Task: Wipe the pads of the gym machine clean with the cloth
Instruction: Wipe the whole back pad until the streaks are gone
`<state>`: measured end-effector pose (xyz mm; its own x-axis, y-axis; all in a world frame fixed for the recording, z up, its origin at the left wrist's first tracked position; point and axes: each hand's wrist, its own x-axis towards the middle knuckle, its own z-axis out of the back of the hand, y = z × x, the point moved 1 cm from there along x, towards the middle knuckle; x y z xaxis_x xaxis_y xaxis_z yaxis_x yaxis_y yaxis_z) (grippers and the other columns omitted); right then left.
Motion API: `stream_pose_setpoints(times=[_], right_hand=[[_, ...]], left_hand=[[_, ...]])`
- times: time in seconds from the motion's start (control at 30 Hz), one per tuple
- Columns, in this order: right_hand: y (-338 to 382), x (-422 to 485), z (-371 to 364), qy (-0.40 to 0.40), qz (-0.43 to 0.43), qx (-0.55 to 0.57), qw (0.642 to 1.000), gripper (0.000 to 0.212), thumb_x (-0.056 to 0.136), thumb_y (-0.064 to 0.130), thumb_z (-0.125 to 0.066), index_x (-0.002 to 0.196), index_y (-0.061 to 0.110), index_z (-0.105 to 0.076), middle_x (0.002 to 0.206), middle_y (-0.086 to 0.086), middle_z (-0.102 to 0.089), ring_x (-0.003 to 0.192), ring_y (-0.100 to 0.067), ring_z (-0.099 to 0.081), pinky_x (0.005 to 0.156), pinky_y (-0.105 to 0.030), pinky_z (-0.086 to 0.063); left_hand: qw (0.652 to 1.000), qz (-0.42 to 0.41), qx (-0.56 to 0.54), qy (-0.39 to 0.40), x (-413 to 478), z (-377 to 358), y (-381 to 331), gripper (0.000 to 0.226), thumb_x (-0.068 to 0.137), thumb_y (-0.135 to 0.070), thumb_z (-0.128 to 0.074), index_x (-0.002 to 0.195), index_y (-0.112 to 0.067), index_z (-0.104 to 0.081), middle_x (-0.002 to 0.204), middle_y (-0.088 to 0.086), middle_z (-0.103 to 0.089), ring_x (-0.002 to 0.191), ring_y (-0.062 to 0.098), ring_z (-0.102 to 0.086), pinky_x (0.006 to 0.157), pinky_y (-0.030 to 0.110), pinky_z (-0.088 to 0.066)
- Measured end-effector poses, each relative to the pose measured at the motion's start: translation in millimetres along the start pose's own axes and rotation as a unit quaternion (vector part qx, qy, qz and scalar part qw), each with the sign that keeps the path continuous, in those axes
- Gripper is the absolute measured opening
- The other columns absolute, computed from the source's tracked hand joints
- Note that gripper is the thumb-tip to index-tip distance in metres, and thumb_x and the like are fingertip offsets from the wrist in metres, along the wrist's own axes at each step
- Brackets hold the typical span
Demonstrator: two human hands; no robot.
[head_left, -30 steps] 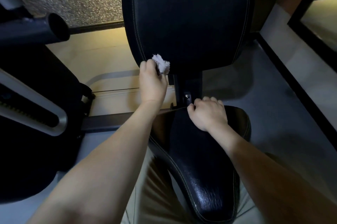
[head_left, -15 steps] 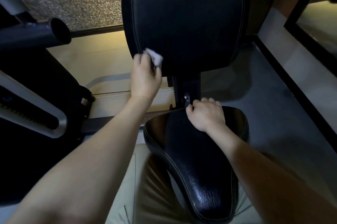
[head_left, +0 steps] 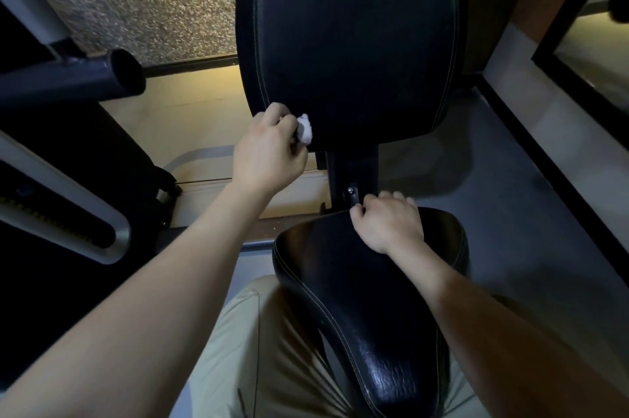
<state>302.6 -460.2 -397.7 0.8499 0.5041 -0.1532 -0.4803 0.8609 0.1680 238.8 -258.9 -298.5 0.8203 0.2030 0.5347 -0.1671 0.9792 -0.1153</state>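
Note:
A black padded backrest (head_left: pixel 347 36) stands upright at the top centre, with a black seat pad (head_left: pixel 367 308) below it. My left hand (head_left: pixel 269 152) grips a small white cloth (head_left: pixel 304 128) and holds it against the backrest's lower left edge. My right hand (head_left: pixel 388 223) is curled over the rear edge of the seat pad, next to the black post that joins the two pads. Most of the cloth is hidden inside my fingers.
A dark metal tube (head_left: pixel 78 80) and the machine's frame with a silver-rimmed slot (head_left: pixel 61 216) stand at the left. A speckled mat (head_left: pixel 146 12) lies beyond. Grey floor (head_left: pixel 510 199) and a mirrored wall (head_left: pixel 589 53) are at the right. My beige trousers (head_left: pixel 245 349) show below.
My left hand slid the cloth left along the backrest's lower edge, then a little back right and down. My right hand stayed on the seat pad.

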Motion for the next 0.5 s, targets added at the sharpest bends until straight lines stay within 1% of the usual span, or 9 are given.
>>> stream_pose_setpoints(times=[0.07,0.1,0.17,0.2,0.23,0.3,0.37,0.47,0.5], right_hand=[[0,-1,0,0.001,0.002,0.004,1.0,0.055,0.099,0.048,-0.022,0.115,0.019,-0.066,0.117,-0.009,-0.063,0.111,-0.029,-0.052,0.098,-0.044,-0.039],[0,-1,0,0.001,0.003,0.006,1.0,0.055,0.099,0.048,-0.023,0.115,0.019,-0.066,0.117,-0.009,-0.063,0.111,-0.029,-0.052,0.098,-0.044,-0.039],[1,-1,0,0.0,0.002,0.009,1.0,0.054,0.099,0.048,-0.023,0.115,0.019,-0.066,0.116,-0.009,-0.063,0.111,-0.029,-0.052,0.099,-0.044,-0.039],[1,0,1,-0.002,0.002,0.009,1.0,0.054,0.099,0.048,-0.023,0.115,0.019,-0.066,0.116,-0.009,-0.063,0.111,-0.029,-0.053,0.099,-0.044,-0.039],[1,0,1,-0.003,0.001,0.011,1.0,0.054,0.099,0.048,-0.023,0.115,0.019,-0.066,0.116,-0.009,-0.063,0.111,-0.029,-0.053,0.099,-0.044,-0.039],[0,1,1,-0.002,0.0,0.012,1.0,0.055,0.098,0.049,-0.023,0.115,0.019,-0.066,0.115,-0.008,-0.063,0.11,-0.028,-0.053,0.099,-0.044,-0.04],[1,1,1,-0.002,0.001,0.013,1.0,0.055,0.098,0.049,-0.023,0.115,0.019,-0.066,0.115,-0.008,-0.063,0.11,-0.028,-0.053,0.098,-0.043,-0.039],[1,1,0,-0.005,0.003,0.018,1.0,0.054,0.098,0.049,-0.024,0.114,0.019,-0.066,0.115,-0.009,-0.063,0.111,-0.028,-0.053,0.098,-0.043,-0.039],[1,1,0,-0.007,0.003,0.019,1.0,0.054,0.098,0.049,-0.024,0.114,0.019,-0.066,0.115,-0.009,-0.063,0.11,-0.028,-0.053,0.098,-0.043,-0.039]], left_hand=[[1.0,-0.009,0.012,0.002,13,17,-7,0.014,0.09,-0.03,-0.054,0.091,-0.017,-0.058,0.093,-0.002,-0.056,0.075,0.022,-0.055,0.05,0.026,-0.032],[1.0,-0.003,0.008,0.004,19,24,-11,0.016,0.093,-0.032,-0.051,0.099,-0.018,-0.056,0.089,-0.002,-0.056,0.07,0.023,-0.054,0.05,0.028,-0.034],[1.0,0.008,0.006,0.01,29,32,-14,0.022,0.096,-0.028,-0.046,0.117,-0.02,-0.048,0.087,0.001,-0.056,0.065,0.027,-0.053,0.052,0.034,-0.043],[1.0,0.008,0.012,0.01,34,32,-13,0.024,0.097,-0.025,-0.045,0.12,-0.019,-0.046,0.087,0.005,-0.057,0.067,0.031,-0.054,0.053,0.036,-0.045],[1.0,0.004,0.014,0.006,38,32,-12,0.023,0.097,-0.021,-0.044,0.12,-0.018,-0.048,0.09,0.008,-0.057,0.073,0.033,-0.056,0.056,0.039,-0.047],[1.0,-0.01,-0.001,-0.022,44,30,-10,0.022,0.096,-0.015,-0.046,0.116,-0.013,-0.056,0.102,0.013,-0.055,0.09,0.036,-0.055,0.066,0.043,-0.049],[0.998,-0.014,-0.015,-0.061,45,24,-8,0.027,0.095,-0.01,-0.049,0.119,-0.012,-0.062,0.114,0.014,-0.056,0.101,0.036,-0.053,0.078,0.043,-0.049],[0.992,0.006,0.038,-0.117,38,11,-7,0.033,0.096,-0.012,-0.052,0.127,-0.018,-0.063,0.125,0.003,-0.061,0.116,0.033,-0.047,0.094,0.043,-0.039],[0.991,0.019,0.048,-0.123,34,8,-7,0.034,0.096,-0.015,-0.053,0.128,-0.021,-0.063,0.127,0.0,-0.061,0.119,0.032,-0.045,0.095,0.044,-0.035]])
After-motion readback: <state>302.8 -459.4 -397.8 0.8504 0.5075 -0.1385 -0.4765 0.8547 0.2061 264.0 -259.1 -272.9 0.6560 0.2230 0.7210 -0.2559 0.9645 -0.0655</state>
